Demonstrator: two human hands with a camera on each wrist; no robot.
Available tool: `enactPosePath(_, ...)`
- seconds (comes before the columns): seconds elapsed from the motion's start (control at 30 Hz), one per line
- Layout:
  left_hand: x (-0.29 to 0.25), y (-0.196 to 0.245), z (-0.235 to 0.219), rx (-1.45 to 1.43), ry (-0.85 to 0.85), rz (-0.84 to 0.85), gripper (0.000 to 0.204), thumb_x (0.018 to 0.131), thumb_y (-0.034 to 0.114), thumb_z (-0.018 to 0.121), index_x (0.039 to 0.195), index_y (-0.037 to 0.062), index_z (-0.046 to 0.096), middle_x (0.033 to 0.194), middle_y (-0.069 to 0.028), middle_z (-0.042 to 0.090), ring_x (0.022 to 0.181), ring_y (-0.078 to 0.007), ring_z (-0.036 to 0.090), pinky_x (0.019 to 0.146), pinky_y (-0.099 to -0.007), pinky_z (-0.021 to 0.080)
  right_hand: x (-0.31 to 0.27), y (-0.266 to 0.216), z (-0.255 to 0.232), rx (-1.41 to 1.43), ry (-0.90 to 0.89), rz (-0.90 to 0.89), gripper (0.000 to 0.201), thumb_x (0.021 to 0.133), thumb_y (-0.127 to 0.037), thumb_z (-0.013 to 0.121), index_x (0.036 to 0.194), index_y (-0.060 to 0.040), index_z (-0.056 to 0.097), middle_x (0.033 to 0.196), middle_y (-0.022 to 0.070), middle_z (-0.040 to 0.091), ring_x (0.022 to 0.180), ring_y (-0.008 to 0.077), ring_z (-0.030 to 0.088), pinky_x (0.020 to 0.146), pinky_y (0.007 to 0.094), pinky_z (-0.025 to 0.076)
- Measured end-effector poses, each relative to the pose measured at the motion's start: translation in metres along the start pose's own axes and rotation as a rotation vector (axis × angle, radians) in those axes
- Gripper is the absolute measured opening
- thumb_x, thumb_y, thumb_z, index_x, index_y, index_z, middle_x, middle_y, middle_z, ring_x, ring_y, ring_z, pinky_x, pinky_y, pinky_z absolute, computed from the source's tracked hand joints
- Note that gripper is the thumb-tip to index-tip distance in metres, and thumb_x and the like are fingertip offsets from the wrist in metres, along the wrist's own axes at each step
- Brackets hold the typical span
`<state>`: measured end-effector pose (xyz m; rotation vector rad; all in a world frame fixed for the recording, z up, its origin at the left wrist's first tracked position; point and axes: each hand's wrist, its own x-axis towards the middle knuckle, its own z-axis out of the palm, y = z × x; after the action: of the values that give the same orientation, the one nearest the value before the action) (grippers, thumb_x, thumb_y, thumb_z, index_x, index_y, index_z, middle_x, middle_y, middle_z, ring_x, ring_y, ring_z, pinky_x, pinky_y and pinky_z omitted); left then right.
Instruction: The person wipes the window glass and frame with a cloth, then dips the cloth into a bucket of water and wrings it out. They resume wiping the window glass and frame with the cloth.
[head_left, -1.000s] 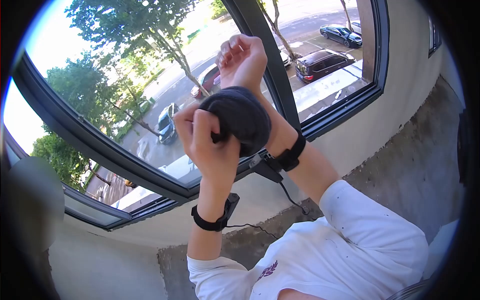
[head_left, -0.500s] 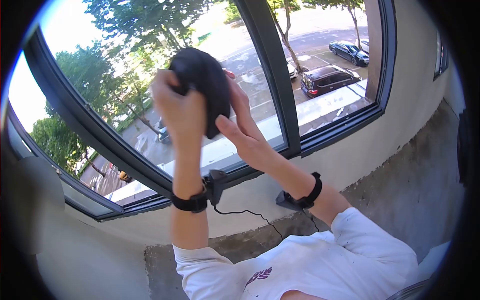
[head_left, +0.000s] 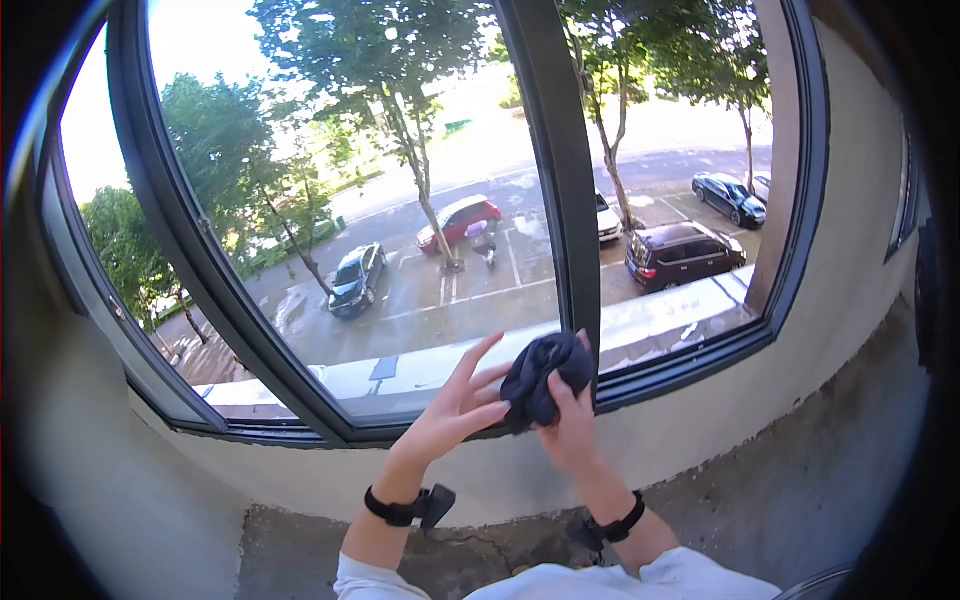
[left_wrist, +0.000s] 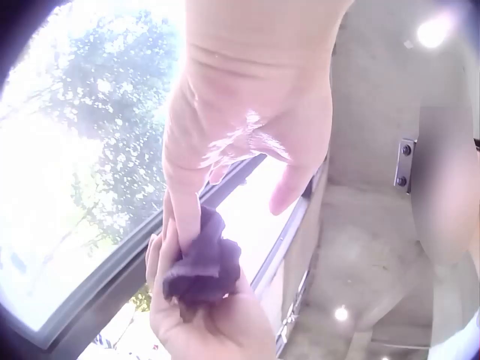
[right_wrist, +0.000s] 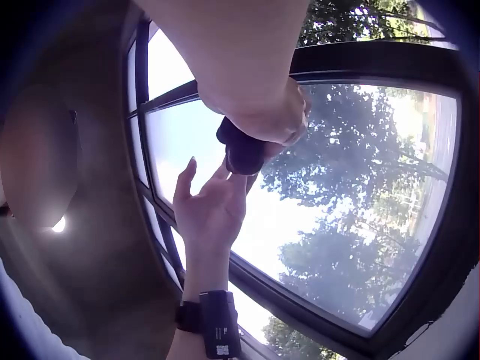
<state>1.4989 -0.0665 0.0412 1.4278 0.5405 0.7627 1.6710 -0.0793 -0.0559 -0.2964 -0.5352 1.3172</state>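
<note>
A dark, crumpled cloth (head_left: 540,375) is bunched into a ball in front of the window. My right hand (head_left: 572,430) grips it, thumb pressed over its near side and the other fingers mostly hidden behind. Spread wide, my left hand (head_left: 450,408) has its fingertips at the cloth's left side. In the left wrist view, the left fingers reach along the cloth (left_wrist: 202,266) while the right hand (left_wrist: 217,330) cups it from below. The right wrist view shows the cloth (right_wrist: 241,150) between the right hand (right_wrist: 262,116) and the outstretched left hand (right_wrist: 214,214).
A dark-framed window (head_left: 575,200) stands right ahead, its lower frame (head_left: 660,385) just beyond my hands. Under it runs a pale wall (head_left: 660,440). Outside are trees and parked cars (head_left: 685,255). Straps with small devices (head_left: 405,508) sit on both wrists.
The cloth came down and to the right, from high before the glass to near the lower frame. My left fingers uncurled from it and spread; my right hand now grips it. The head view tilted up.
</note>
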Motion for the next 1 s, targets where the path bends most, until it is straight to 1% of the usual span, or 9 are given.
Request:
enactPosePath(0.23,-0.027,-0.048,-0.011,0.147,0.085,0.062,0.090,0.091,0.000,0.068,0.163,0.0069,0.013,0.159,-0.0229,0.035,0.140,-0.0270,0.046,0.113,-0.0382,0.042,-0.012,0.060,-0.043,0.227,-0.068,0.597,0.044,0.109,-0.030,0.049,0.150,-0.0224,0.036,0.140,0.0063,0.055,0.122,0.0270,0.061,0.087,0.0533,0.061)
enactPosePath(0.3,-0.039,-0.038,-0.011,0.731,0.035,0.117,0.082,0.093,0.000,0.066,0.160,0.0026,0.019,0.160,-0.0230,0.033,0.141,-0.0259,0.046,0.113,-0.0373,0.043,-0.015,0.065,-0.037,0.400,-0.067,0.668,0.039,0.108,-0.027,0.049,0.146,-0.0194,0.042,0.137,0.0060,0.058,0.120,0.0268,0.062,0.089,0.0518,0.060)
enactPosePath(0.37,-0.055,-0.023,-0.021,0.747,0.107,0.171,0.069,0.095,-0.001,0.060,0.156,-0.0007,0.027,0.157,-0.0221,0.040,0.138,-0.0259,0.049,0.109,-0.0374,0.045,-0.005,0.048,-0.008,0.351,0.012,0.437,0.037,0.104,-0.013,0.053,0.141,-0.0124,0.049,0.133,0.0071,0.062,0.119,0.0255,0.063,0.092,0.0483,0.058)
enactPosePath(0.43,-0.082,-0.008,-0.061,1.004,0.548,0.414,0.062,0.095,-0.004,0.053,0.153,-0.0018,0.032,0.151,-0.0220,0.047,0.135,-0.0286,0.053,0.105,-0.0372,0.048,0.009,0.024,0.022,0.104,0.072,0.148,0.046,0.096,0.002,0.054,0.141,-0.0065,0.051,0.137,0.0090,0.060,0.122,0.0253,0.062,0.100,0.0467,0.054)
enactPosePath(0.53,-0.107,0.024,-0.154,1.272,0.928,0.711,0.060,0.091,-0.006,0.051,0.150,0.0016,0.040,0.151,-0.0198,0.049,0.136,-0.0322,0.052,0.108,-0.0408,0.044,0.053,-0.022,0.064,-0.516,-0.027,-0.600,0.077,0.077,0.019,0.056,0.150,-0.0069,0.050,0.142,0.0106,0.053,0.133,0.0219,0.051,0.111,0.0368,0.045)
enactPosePath(0.63,-0.108,0.068,-0.198,1.638,1.130,0.700,0.062,0.092,0.001,0.055,0.152,0.0067,0.042,0.155,-0.0170,0.045,0.144,-0.0331,0.043,0.118,-0.0484,0.030,0.122,-0.047,0.105,-1.201,0.227,-1.338,0.073,0.090,0.005,0.059,0.158,-0.0125,0.039,0.149,0.0214,0.026,0.133,0.0365,0.040,0.115,0.0437,0.034)
enactPosePath(0.73,-0.113,0.064,-0.249,1.896,1.290,0.539,0.064,0.095,0.011,0.057,0.156,0.0115,0.039,0.161,-0.0146,0.037,0.151,-0.0321,0.030,0.124,-0.0547,0.013,0.183,-0.048,0.168,-1.776,0.466,-1.743,0.075,0.097,-0.040,0.061,0.160,-0.0098,0.032,0.147,0.0291,0.034,0.125,0.0441,0.038,0.111,0.0533,0.030)
enactPosePath(0.87,-0.112,0.050,-0.329,1.979,1.333,0.481,0.060,0.100,0.017,0.051,0.158,0.0089,0.036,0.165,-0.0155,0.031,0.155,-0.0332,0.024,0.125,-0.0569,0.004,0.192,-0.006,0.253,-1.689,0.174,-1.892,0.054,0.094,-0.017,0.066,0.147,-0.0206,0.055,0.137,0.0146,0.047,0.117,0.0357,0.048,0.102,0.0469,0.043)
enactPosePath(1.0,-0.111,0.029,-0.366,1.925,1.259,0.669,0.058,0.100,0.015,0.047,0.156,0.0014,0.036,0.164,-0.0182,0.033,0.153,-0.0387,0.024,0.125,-0.0552,0.010,0.170,0.059,0.250,-1.742,-0.694,-1.929,0.050,0.086,-0.017,0.071,0.131,-0.0370,0.067,0.122,0.0003,0.053,0.105,0.0232,0.051,0.091,0.0333,0.053)
